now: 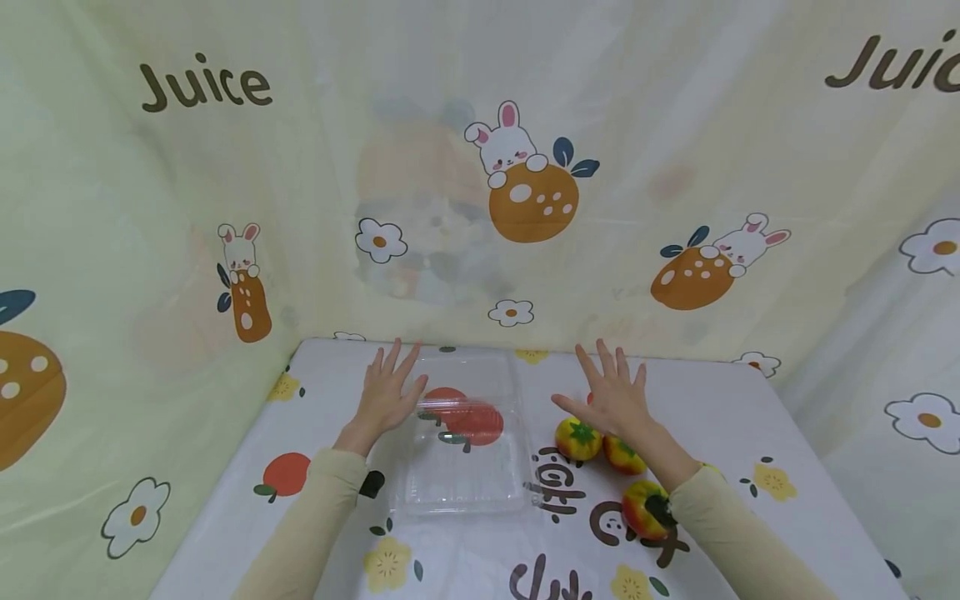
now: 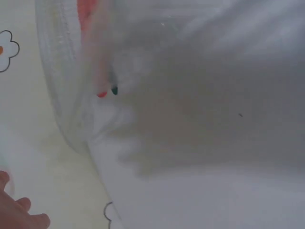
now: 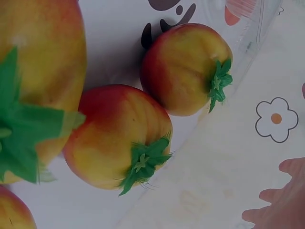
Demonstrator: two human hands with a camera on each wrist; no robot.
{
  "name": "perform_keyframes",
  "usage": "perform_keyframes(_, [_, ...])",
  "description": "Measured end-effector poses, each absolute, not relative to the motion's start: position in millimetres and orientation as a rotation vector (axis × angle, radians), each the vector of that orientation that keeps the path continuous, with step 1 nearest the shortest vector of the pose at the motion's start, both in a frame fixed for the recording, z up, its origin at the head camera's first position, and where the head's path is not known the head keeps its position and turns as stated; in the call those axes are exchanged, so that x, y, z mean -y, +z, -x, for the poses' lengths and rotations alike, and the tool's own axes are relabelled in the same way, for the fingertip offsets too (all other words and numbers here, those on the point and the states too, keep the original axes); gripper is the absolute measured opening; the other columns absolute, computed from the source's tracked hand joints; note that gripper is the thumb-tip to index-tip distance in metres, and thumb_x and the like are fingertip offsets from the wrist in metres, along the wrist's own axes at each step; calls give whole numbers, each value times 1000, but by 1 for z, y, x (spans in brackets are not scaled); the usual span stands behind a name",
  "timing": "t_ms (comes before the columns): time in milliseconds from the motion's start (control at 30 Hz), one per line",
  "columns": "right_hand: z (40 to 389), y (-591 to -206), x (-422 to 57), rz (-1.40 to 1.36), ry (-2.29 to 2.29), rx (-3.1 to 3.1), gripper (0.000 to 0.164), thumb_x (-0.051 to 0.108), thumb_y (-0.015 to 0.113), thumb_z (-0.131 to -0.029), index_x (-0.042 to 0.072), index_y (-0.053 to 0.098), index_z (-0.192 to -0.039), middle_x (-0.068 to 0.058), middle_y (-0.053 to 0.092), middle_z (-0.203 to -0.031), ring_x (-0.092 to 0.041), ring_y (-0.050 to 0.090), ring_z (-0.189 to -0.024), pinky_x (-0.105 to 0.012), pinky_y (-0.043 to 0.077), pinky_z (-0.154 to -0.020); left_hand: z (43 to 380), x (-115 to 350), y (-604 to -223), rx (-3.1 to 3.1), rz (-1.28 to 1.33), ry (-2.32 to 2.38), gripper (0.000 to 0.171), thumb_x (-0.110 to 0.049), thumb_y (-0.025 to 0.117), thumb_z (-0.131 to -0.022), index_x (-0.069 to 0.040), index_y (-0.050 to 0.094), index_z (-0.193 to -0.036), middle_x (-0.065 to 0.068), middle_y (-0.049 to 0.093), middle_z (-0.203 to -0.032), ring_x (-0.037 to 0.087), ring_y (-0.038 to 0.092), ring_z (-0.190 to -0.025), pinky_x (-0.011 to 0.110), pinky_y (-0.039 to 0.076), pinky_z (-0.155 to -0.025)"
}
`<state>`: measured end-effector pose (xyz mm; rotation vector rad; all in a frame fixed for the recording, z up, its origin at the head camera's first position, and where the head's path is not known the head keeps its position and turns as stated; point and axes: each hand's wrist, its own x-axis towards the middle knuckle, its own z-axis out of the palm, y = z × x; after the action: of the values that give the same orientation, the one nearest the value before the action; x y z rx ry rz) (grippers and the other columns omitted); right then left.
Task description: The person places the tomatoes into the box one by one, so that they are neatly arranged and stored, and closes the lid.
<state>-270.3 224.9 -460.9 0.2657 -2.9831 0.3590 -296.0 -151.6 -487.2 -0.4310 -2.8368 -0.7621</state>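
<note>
A clear plastic box (image 1: 465, 492) lies on the cloth between my hands, its two halves spread flat, with printed red fruit showing through. My left hand (image 1: 385, 398) is held beside its far left part, fingers spread, holding nothing; whether it touches the plastic cannot be told. To the right, my right hand (image 1: 617, 400) spreads its fingers over the table just beyond several red-and-yellow fruits with green leafy caps. Among these are a left fruit (image 1: 578, 439), a middle fruit (image 1: 622, 457) and a nearer fruit (image 1: 645, 508). The right wrist view shows a large fruit (image 3: 43, 71) up close.
A white printed cloth (image 1: 285, 533) covers the table. Cream curtains (image 1: 322, 167) with bunny and flower prints hang behind the table and at both sides. A small black object (image 1: 372, 483) shows beside my left wrist.
</note>
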Motion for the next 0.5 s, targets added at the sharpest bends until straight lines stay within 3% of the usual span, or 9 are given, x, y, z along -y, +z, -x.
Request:
perform_keyframes(233, [273,-463,-224,-261,346,2983,93,64,58,-86,10,27,-156,-27,13,-160,-56,12,-142,-78,6,-106,293,169,-504,2774,447,-866,59,-32,44,-100,-8,35,-153,26,18,-160,53,11,-144,63,12,-116])
perform_keyframes(500, [275,-467,-228,-261,401,3002,79,48,59,-93,4,31,-153,-33,18,-156,-60,17,-138,-79,11,-104,286,176,-530,2794,374,-1024,58,-21,45,-99,-9,32,-154,22,13,-162,53,18,-142,72,26,-105])
